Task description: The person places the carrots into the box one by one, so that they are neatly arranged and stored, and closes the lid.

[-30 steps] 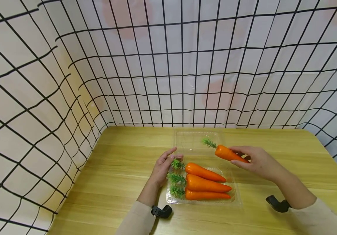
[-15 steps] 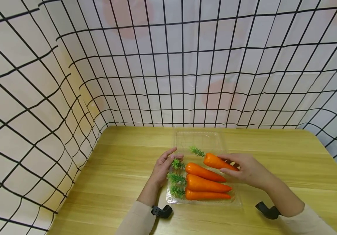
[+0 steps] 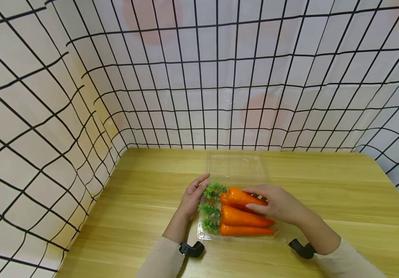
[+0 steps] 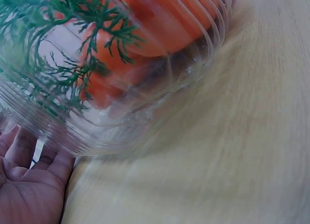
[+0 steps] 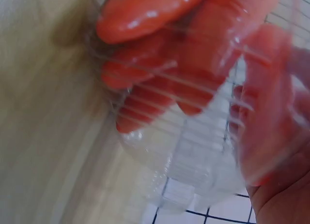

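Note:
My right hand (image 3: 277, 202) grips an orange toy carrot (image 3: 239, 195) near its narrow end, low over the far part of a clear plastic box (image 3: 203, 236). That carrot overlaps and partly hides another one beneath it. Two more carrots, a middle one (image 3: 244, 217) and a near one (image 3: 246, 230), lie in the box with green tops to the left. In the right wrist view the held carrot (image 5: 266, 112) shows through the clear wall. My left hand (image 3: 190, 200) stays at the box's left side, its fingers (image 4: 22, 146) extended against the plastic wall.
The box's clear lid (image 3: 235, 166) lies folded back on the wooden table (image 3: 144, 204) behind the box. A white wall covering (image 3: 182, 104) with black grid lines rises along the table's back and sides. Each wrist carries a black strap mount (image 3: 191, 250).
My right hand has brought the carrot leftward and down, from the right of the lid to over the far carrot in the box. The left hand has stayed in place.

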